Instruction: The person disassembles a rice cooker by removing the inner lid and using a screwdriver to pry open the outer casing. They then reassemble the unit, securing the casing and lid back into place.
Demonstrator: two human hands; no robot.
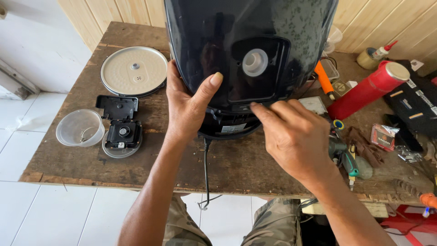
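Note:
A large glossy black rice cooker body (255, 27) stands on the wooden table, its back facing me, with a white round vent (255, 62) set in a recessed panel. My left hand (186, 107) grips its left lower side, thumb pressed on the shell. My right hand (291, 136) rests at the lower rim, fingertips touching the seam near a small label (233, 128). A black power cord (206, 173) hangs down from the base over the table edge.
On the left lie a round metal inner lid plate (134, 70), a black plastic part (119, 127) and a clear plastic cup (80, 127). On the right are a red cylinder (368, 89), an orange-handled tool (324, 79), a green-handled screwdriver (348, 161) and assorted clutter.

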